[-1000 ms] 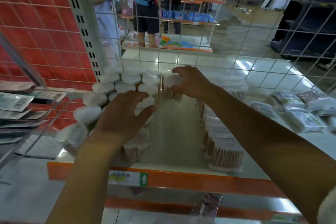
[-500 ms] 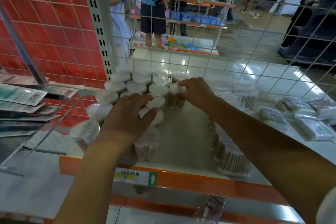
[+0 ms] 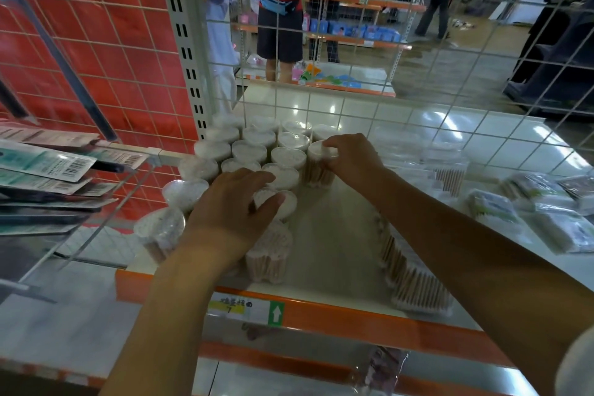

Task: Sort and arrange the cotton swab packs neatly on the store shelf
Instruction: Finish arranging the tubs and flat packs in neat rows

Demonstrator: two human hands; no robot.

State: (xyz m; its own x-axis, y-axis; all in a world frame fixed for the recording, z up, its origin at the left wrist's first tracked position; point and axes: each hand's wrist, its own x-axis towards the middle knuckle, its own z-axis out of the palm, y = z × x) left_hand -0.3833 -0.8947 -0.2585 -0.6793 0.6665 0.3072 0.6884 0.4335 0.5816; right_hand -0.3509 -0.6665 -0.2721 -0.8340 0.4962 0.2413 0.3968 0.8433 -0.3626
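Several round clear tubs of cotton swabs with white lids [image 3: 250,151] stand packed together at the left of the white shelf [image 3: 334,235]. My left hand [image 3: 234,202] rests over the near tubs, its thumb and fingers curled round the lid of one tub [image 3: 283,202]. My right hand [image 3: 350,157] grips the lid edge of an upright tub [image 3: 318,167] at the cluster's right side. A row of rectangular swab boxes [image 3: 414,276] runs along the right of the bare strip between my arms.
Flat bagged swab packs [image 3: 546,212] lie at the shelf's right. A wire grid [image 3: 418,106] forms the back wall, with people and other shelves behind it. Carded items [image 3: 48,170] hang on hooks at the left. An orange rail [image 3: 353,318] edges the shelf front.
The view has shifted closer and lower. My right hand has drawn back slightly toward me onto the rightmost tub's lid. My left hand stays on the near tubs.
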